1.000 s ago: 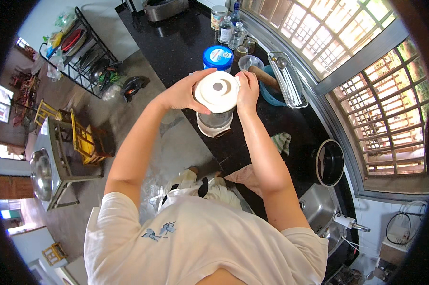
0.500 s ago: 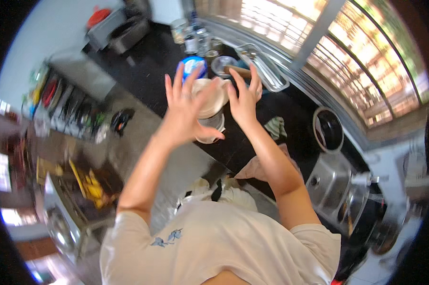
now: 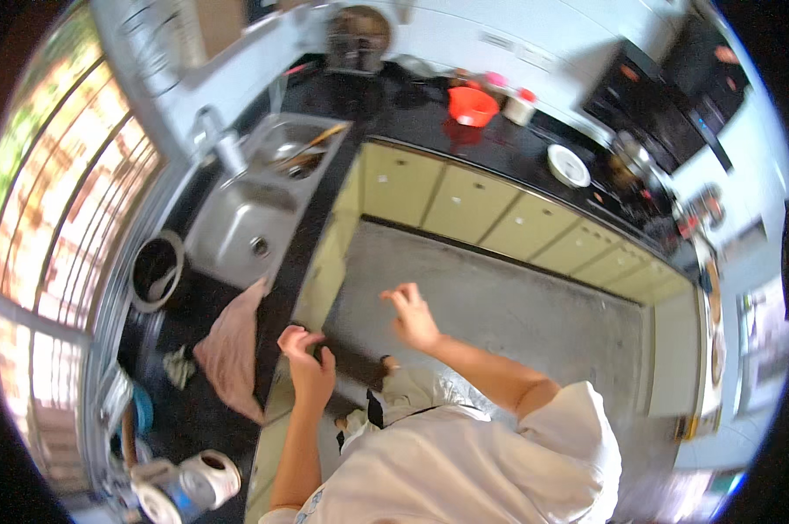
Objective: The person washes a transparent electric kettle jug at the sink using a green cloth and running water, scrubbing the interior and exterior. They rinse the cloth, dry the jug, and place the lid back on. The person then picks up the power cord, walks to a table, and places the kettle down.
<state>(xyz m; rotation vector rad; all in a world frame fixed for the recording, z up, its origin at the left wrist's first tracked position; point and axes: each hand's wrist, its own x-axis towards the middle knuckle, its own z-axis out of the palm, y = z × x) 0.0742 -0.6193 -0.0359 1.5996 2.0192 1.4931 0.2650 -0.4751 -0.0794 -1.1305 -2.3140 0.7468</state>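
My left hand point(image 3: 310, 365) is in the air beside the counter's front edge, its fingers bent and its thumb apart, with nothing in it. To its right, my right hand point(image 3: 412, 319) hovers above the grey floor, fingers loosely curled and apart, and it too is bare. Nearest to my left hand lies a pink cloth point(image 3: 230, 354), spread on the black counter with a corner toward the sink. A small crumpled greenish cloth point(image 3: 179, 368) rests beyond it. Neither hand touches anything.
A double steel sink point(image 3: 237, 218) with a faucet point(image 3: 228, 157) is set into the counter, beside a round dark pot point(image 3: 158, 271). Along the far counter stand an orange-red basin point(image 3: 473, 106) and a white plate point(image 3: 569, 166). Pale green cabinets point(image 3: 468, 205) border the floor.
The view has swung right, from the window counter toward the sink and far cabinets. My hands have left the pale round containers they were spread over; their fingers are now more bent.
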